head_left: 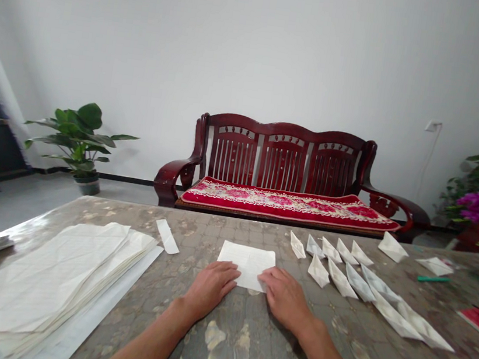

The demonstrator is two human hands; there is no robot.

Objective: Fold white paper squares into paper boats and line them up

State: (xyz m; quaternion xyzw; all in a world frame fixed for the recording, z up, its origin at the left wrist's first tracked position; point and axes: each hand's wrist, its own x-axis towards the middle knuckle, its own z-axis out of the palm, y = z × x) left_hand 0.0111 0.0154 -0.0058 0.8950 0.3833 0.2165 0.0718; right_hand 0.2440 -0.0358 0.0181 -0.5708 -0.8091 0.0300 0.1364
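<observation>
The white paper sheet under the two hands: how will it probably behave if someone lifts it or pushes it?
The sheet looks thin, so it is probably light and will likely droop when held by one edge. On the glossy tabletop it may slide easily when pushed, unless pressed down.

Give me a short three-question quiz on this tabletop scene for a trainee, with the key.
1. What do the left hand and the right hand both touch?
A) a sheet of white paper
B) a green marker
C) a red booklet

2. True or false: the folded paper boats lie to the right of the right hand.

3. Fill in the missing word: the red floral cushion lies on a dark wooden ____ against the wall.

Key: 1 A, the sheet of white paper; 2 true; 3 bench.
</observation>
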